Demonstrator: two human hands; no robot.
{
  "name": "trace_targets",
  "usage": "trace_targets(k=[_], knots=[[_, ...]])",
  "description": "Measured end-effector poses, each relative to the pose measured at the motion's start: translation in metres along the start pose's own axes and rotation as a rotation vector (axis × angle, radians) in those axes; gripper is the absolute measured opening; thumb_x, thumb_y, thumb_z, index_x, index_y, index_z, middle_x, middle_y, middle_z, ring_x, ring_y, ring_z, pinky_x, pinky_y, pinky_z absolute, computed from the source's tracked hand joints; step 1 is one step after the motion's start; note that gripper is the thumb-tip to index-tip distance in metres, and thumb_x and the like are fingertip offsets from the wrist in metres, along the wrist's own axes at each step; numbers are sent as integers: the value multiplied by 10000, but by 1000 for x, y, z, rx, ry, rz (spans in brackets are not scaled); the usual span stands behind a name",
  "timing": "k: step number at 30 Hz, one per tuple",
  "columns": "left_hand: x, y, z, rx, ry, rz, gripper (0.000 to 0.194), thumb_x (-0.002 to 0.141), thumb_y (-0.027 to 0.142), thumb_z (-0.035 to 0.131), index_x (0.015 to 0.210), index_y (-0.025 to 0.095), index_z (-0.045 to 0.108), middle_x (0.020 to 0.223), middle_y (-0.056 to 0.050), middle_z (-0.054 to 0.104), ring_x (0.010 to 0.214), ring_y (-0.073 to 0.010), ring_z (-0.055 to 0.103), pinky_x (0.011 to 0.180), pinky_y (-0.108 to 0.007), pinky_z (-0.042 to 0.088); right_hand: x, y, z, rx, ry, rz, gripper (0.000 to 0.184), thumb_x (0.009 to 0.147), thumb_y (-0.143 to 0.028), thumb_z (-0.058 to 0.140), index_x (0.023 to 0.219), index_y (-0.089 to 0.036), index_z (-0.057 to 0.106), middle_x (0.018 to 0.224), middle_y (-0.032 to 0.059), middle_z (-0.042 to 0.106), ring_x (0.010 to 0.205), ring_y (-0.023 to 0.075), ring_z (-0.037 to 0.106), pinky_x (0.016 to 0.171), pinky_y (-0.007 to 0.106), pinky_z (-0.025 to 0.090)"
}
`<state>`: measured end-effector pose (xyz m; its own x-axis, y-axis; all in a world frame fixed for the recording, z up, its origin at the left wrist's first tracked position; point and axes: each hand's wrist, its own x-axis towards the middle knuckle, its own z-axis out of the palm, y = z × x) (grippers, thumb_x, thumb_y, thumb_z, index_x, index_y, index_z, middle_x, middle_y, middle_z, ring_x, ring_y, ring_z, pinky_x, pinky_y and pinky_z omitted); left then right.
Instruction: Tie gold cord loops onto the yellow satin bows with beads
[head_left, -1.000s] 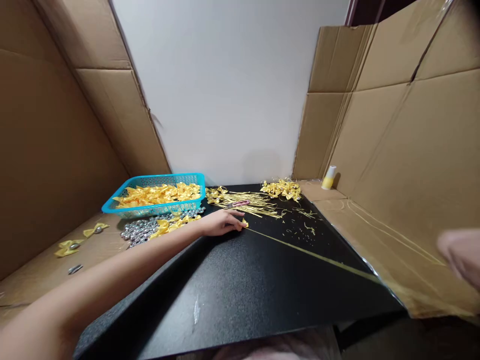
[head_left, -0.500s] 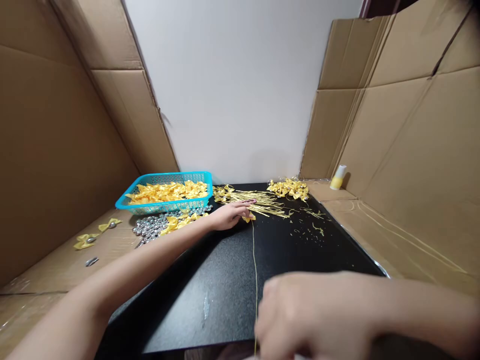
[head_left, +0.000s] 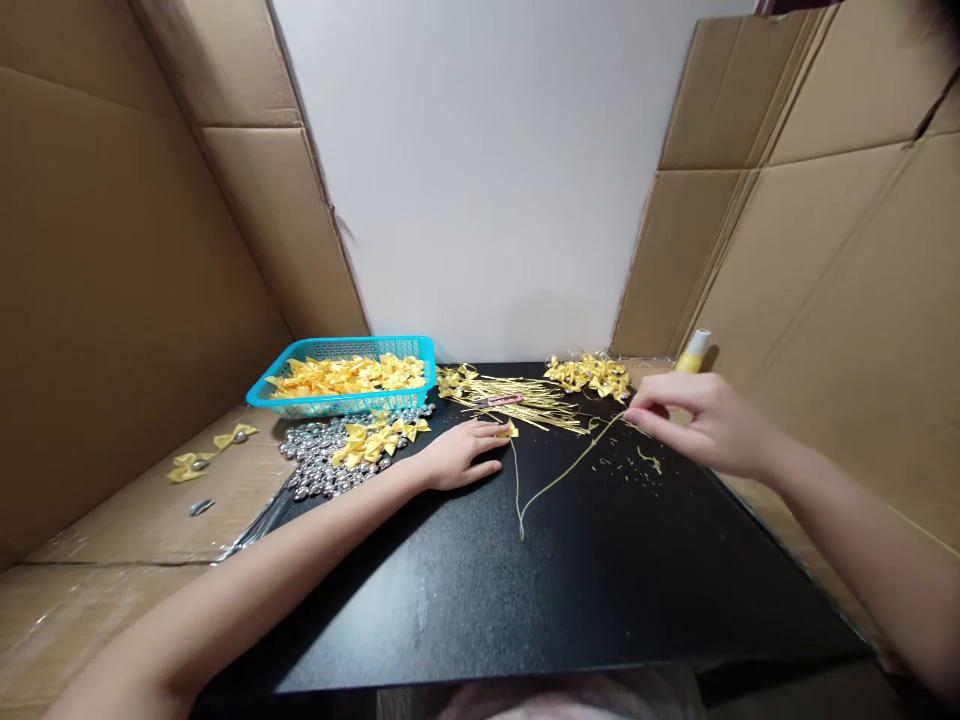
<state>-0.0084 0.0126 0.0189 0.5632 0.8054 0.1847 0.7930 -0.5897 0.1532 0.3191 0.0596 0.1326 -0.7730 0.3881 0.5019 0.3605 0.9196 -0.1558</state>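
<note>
My left hand [head_left: 466,455] lies flat on the black table [head_left: 480,590], fingers stretched out over a yellow ribbon bow [head_left: 513,429] that is mostly hidden beneath them. From the bow a thin yellow cord [head_left: 559,481] runs toward me, bends in a narrow loop and rises to the right. My right hand [head_left: 694,425] is raised at the table's right side and pinches the cord's far end between thumb and fingers. Just beyond my left fingertips, a slim pink tool [head_left: 504,400] rests on a bundle of cut yellow cords [head_left: 551,402].
A blue basket [head_left: 259,392] of yellow bows stands at the back left. Before it lie silver beads [head_left: 311,465] and loose bows [head_left: 375,442]. Bows with cords [head_left: 592,377] are piled at the back right, near a yellow-and-white cone [head_left: 694,352]. Cardboard walls [head_left: 832,260] flank the table.
My right hand has swung from the near edge up to the back right, taking the cord with it; the cord, straight before, now bends. My left fingers have spread flatter.
</note>
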Motion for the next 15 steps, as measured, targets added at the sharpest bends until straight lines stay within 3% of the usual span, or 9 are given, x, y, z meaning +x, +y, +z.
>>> trace_targets(k=[4, 8, 12, 15], knots=[[-19, 31, -8, 3, -5, -113, 492, 902, 393, 505, 1308, 116, 505, 1369, -177, 531, 1241, -297, 506, 1043, -450, 420, 12, 44, -23, -83, 59, 199, 313, 864, -434, 504, 683, -201, 609, 616, 21, 609, 550, 137, 507, 557, 275, 371], [-52, 86, -21, -64, -72, -200, 391, 855, 307, 558, 1209, 142, 559, 1249, -139, 609, 1131, -269, 559, 989, -401, 474, 53, 94, -30, -235, -21, 382, 269, 847, -394, 538, 699, -193, 637, 622, 34, 640, 563, 149, 527, 579, 282, 374], [-75, 134, -31, -160, -126, -323, 416, 831, 292, 557, 1222, 148, 557, 1279, -143, 594, 1156, -277, 551, 991, -416, 483, 109, 125, -8, -384, -159, 414, 265, 883, -352, 514, 857, -165, 701, 824, 76, 700, 749, 191, 598, 661, 291, 397], [-86, 147, -22, -202, -65, -326, 463, 804, 318, 567, 1244, 175, 560, 1278, -137, 607, 1150, -296, 568, 953, -434, 513, 145, 127, 28, -350, -260, 382, 249, 904, -326, 524, 936, -163, 710, 932, 76, 708, 837, 193, 616, 714, 289, 419]])
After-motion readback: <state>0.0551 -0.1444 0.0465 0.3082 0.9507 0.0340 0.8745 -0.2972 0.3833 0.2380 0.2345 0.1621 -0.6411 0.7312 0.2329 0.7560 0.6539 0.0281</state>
